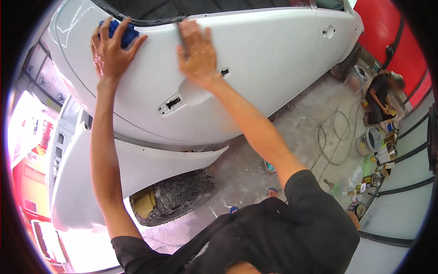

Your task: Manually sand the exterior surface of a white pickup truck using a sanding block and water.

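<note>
My left hand (109,57) grips a crumpled blue cloth (129,37) against the upper part of a white car door (273,55), just below the dark window. To its right, my right hand (196,55), slightly blurred, presses a thin dark block (180,34) flat on the door's surface near the window edge; the block is mostly hidden under my palm and fingers. Below my right hand are empty door-handle openings (172,104). Both forearms reach up from the lower edge.
A detached white fender (150,165) and a tyre (171,203) sit below the door. On the dusty floor (292,137) lie looped hoses (333,137). At right a person (378,96) crouches beside buckets (368,140) and cans (369,180). A red panel (383,27) stands behind.
</note>
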A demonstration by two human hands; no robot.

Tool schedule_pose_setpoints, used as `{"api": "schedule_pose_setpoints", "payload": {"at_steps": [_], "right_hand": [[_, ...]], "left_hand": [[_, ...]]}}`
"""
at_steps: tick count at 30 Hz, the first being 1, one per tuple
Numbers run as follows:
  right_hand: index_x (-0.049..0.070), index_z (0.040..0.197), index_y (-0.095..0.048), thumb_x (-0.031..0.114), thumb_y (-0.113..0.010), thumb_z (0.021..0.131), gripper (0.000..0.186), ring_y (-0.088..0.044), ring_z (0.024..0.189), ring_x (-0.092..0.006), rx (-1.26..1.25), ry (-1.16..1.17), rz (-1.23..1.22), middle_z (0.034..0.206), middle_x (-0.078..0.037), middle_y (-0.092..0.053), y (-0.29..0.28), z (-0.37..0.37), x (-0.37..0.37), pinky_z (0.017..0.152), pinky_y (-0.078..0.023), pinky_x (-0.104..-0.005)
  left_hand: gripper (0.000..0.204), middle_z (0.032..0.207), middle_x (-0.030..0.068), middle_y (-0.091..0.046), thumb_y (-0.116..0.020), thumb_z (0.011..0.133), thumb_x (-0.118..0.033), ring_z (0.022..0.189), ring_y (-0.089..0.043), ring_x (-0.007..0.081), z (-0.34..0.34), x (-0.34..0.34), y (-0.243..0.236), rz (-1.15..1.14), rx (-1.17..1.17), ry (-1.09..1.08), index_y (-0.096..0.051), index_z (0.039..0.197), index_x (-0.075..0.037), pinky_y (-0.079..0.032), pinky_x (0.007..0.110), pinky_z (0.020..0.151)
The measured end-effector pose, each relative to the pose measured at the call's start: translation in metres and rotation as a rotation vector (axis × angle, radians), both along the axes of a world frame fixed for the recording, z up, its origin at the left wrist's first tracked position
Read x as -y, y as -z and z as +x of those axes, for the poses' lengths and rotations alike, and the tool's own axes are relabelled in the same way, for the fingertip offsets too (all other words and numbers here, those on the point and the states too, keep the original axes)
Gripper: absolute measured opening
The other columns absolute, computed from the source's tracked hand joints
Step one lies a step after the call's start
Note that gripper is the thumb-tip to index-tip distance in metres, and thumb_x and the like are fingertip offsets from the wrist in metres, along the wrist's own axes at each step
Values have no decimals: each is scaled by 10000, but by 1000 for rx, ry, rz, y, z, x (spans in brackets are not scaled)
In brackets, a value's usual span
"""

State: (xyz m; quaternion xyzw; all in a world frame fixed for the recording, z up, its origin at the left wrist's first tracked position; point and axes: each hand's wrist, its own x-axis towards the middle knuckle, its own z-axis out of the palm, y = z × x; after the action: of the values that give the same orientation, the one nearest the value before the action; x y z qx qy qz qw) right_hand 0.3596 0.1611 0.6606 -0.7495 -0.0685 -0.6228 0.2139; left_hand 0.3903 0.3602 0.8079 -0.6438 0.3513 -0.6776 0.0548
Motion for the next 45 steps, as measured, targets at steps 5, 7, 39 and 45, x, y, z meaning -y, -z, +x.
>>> {"api": "schedule_pose_setpoints", "payload": {"at_steps": [5, 7, 39, 45], "right_hand": [[-60, 1556, -344, 264, -451, 1028, 629, -185, 1560, -383, -80, 162, 241, 1646, -194, -297, -1, 3, 2, 1257, -147, -580], [-55, 1563, -335, 351, -390, 1051, 656, -153, 1570, -382, -94, 28, 150, 1646, -186, -305, 6, -7, -50, 1263, -97, -585], [-37, 1497, -403, 142, -553, 942, 602, -374, 1445, -459, 132, -265, 64, 1501, -290, -445, -10, 5, -8, 1235, -271, -520], [11, 1529, -387, 186, -566, 955, 626, -424, 1454, -360, 55, -192, -171, 1559, -186, -443, -8, -8, 6, 1232, -290, -520]], "left_hand": [[185, 998, 90, -691, -767, 819, -119, 949, -665, 319, 8, 45, -1, 24, -241, 101, -654, 961, -80, -550, 430, 814], [116, 935, 148, -736, -650, 931, -185, 839, -712, 396, 26, 85, -3, 40, -317, 232, -684, 1007, -105, -580, 488, 768], [291, 1201, -19, -667, -752, 909, -387, 1176, -584, 281, 30, -24, -43, -49, -85, -109, -711, 1140, -216, -449, 485, 964], [298, 1206, -20, -670, -758, 902, -388, 1143, -602, 283, 34, -40, -42, -47, -70, -51, -710, 1137, -211, -469, 472, 942]]}}
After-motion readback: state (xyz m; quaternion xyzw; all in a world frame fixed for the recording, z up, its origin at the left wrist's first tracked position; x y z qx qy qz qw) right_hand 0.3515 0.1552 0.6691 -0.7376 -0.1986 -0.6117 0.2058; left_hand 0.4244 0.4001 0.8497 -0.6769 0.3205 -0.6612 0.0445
